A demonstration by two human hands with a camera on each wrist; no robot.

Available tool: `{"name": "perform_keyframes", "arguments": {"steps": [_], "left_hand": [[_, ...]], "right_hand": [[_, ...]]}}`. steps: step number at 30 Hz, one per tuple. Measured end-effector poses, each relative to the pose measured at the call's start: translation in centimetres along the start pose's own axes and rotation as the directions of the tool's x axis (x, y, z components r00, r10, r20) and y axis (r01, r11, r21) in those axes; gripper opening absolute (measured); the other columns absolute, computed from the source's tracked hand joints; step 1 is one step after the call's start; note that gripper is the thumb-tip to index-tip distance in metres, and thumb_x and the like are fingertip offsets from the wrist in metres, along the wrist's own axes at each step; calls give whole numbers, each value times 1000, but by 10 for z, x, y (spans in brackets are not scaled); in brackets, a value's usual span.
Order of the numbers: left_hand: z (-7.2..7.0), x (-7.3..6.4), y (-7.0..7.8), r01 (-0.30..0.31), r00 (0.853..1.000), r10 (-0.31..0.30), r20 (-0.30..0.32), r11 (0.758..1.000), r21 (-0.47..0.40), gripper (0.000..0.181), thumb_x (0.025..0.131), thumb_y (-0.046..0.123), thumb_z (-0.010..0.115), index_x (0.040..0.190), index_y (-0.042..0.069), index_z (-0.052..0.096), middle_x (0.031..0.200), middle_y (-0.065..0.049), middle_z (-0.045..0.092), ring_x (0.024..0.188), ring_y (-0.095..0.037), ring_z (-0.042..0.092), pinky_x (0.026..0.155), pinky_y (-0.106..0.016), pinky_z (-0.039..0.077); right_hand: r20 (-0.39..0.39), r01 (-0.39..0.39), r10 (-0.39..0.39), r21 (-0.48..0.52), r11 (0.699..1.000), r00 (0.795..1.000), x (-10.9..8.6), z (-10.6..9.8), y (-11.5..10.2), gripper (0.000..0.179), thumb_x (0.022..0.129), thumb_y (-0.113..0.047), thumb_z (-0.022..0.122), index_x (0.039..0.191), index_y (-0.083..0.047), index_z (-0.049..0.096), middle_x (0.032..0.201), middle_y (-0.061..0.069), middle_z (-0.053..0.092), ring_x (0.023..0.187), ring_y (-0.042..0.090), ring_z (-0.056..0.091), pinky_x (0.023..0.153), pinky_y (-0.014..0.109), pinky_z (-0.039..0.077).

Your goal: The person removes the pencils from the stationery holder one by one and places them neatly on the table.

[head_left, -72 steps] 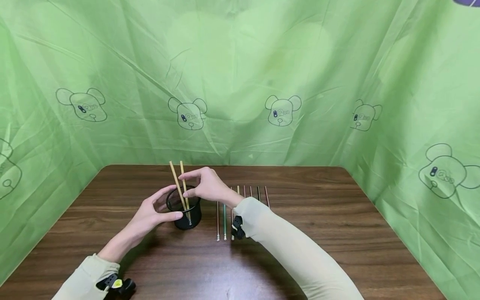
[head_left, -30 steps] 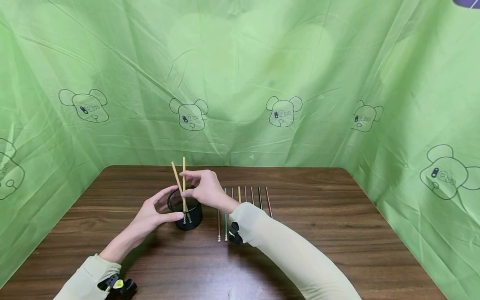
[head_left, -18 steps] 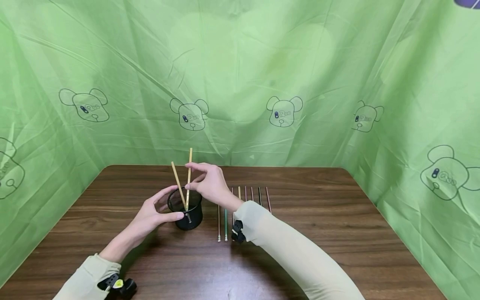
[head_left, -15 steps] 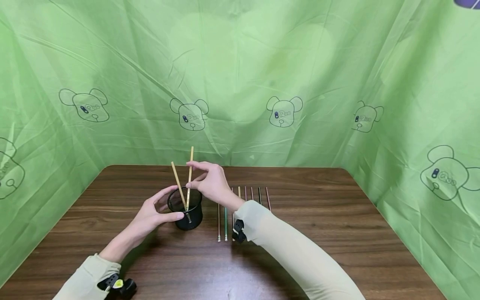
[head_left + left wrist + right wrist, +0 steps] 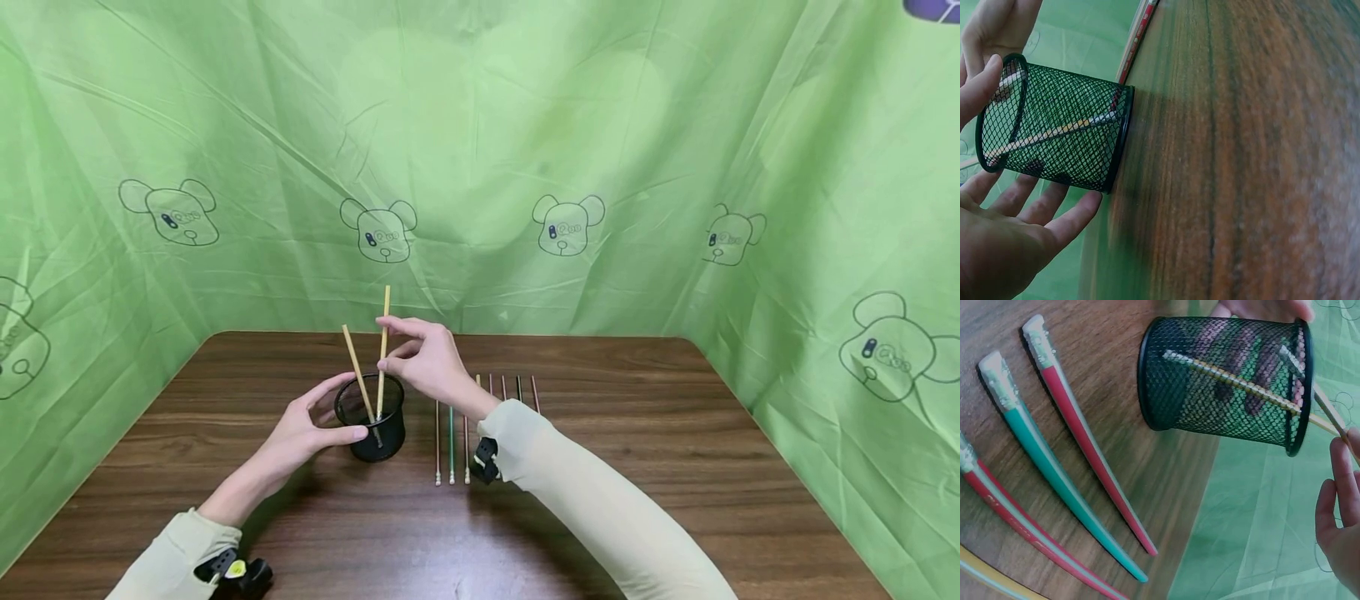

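Observation:
In the head view my left hand (image 5: 296, 429) holds a black mesh pencil cup (image 5: 384, 443), thumb at the near side of its rim and fingers around the far side. My right hand (image 5: 431, 358) pinches a yellow pencil (image 5: 386, 304) between thumb and fingers. That pencil stands nearly upright, its silvery eraser end down inside the cup's mouth. A second yellow pencil (image 5: 350, 346) leans to the left in the cup, untouched by the right hand. Through the mesh in the right wrist view, the leaning pencil (image 5: 1235, 380) reaches down close to the cup's bottom.
Right of the cup, several pencils lie side by side on the wooden table (image 5: 637, 467), among them a red pencil (image 5: 1088, 440) and a teal pencil (image 5: 1054, 472). My right forearm passes over part of the row. A green cloth (image 5: 472, 125) surrounds the table's back and sides.
My right hand has moved up and to the right, raising the pinched pencil partway in the cup. The left hand and the cup have barely moved; the other pencil still leans left.

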State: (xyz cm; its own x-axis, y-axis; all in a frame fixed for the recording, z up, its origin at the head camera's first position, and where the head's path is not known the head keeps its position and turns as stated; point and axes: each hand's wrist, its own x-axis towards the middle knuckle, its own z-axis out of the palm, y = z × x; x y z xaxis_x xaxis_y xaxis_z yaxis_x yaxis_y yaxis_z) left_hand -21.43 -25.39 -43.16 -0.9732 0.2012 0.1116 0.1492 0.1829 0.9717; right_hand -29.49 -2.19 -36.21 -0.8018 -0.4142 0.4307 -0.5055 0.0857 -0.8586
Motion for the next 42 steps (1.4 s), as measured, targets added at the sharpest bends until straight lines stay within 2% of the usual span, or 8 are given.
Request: {"name": "perform_keyframes", "arguments": {"steps": [5, 14, 21, 29, 34, 42], "left_hand": [[0, 1, 0, 3, 1000, -3, 0, 1000, 11, 83, 90, 13, 86, 160, 11, 42, 155, -20, 51, 140, -42, 49, 96, -26, 50], [1, -1, 1, 0, 1000, 1, -7, 1000, 14, 85, 89, 13, 86, 160, 9, 41, 155, -23, 50, 140, -43, 48, 95, -27, 50], [2, -1, 1, -1, 1000, 1, -7, 1000, -5, 85, 88, 12, 87, 160, 10, 42, 155, -25, 49, 140, -44, 48, 94, -28, 51], [1, -2, 3, 1, 1000, -1, -13, 1000, -1, 85, 87, 12, 87, 160, 10, 42, 155, -24, 49, 141, -44, 47, 94, -27, 51], [1, -2, 3, 1, 1000, 0, -12, 1000, 12, 85, 88, 13, 87, 160, 10, 42, 155, -25, 50, 140, -43, 48, 95, -26, 50], [2, -4, 5, -3, 1000, 3, -18, 1000, 18, 82, 88, 12, 87, 159, 12, 45, 152, -24, 52, 138, -43, 50, 95, -26, 49]], "right_hand": [[5, 22, -22, 27, 999, 1000, 0, -6, -9, 62, 85, 6, 84, 141, -17, 70, 127, 1, 67, 86, 12, 76, 67, 29, 59], [-13, 28, -28, 26, 999, 1000, 0, -19, -22, 62, 86, 5, 83, 142, -18, 69, 129, 1, 67, 89, 13, 76, 75, 33, 62], [-30, 8, -8, 21, 1000, 1000, -14, -40, -30, 63, 87, 4, 83, 143, -20, 69, 133, 0, 66, 90, 16, 76, 74, 36, 62], [-42, -54, 54, -13, 998, 998, -38, -65, -16, 62, 87, 4, 83, 142, -21, 69, 134, 1, 66, 90, 18, 76, 68, 32, 60], [-49, -60, 57, -65, 996, 997, -51, -80, -4, 61, 85, 8, 82, 141, -15, 70, 132, 5, 67, 88, 20, 76, 73, 33, 61], [-78, -142, 134, -109, 984, 988, -72, -104, 10, 61, 84, 10, 83, 140, -11, 70, 133, 12, 68, 85, 22, 76, 69, 28, 59]]}}
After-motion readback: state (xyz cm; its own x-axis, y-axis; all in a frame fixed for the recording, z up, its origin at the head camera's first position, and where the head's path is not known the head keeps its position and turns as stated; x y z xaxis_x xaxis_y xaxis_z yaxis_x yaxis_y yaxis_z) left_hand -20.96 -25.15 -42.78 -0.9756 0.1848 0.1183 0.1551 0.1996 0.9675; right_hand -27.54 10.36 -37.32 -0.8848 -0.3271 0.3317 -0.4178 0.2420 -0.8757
